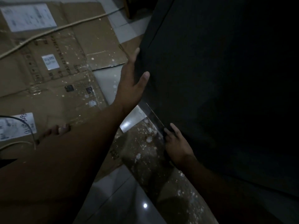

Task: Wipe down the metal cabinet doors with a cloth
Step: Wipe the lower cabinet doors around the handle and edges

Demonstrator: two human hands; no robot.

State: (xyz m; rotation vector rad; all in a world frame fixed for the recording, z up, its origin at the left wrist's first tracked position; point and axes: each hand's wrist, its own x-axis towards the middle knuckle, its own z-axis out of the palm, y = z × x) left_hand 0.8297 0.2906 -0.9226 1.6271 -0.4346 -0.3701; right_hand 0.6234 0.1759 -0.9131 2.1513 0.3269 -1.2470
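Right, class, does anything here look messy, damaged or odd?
White splatter speckles the flattened cardboard on the floor beside the dark cabinet, and a cable trails loosely across it. No cloth is visible, though it is dim.

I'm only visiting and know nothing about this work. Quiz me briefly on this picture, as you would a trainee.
1. True or false: the left hand and the right hand both touch the dark cabinet panel.
2. What lies on the floor left of the panel? A) flattened cardboard B) a rug C) a ladder
3. Fill in: a pale ____ runs across the cardboard.
Key: 1 true; 2 A; 3 cable.
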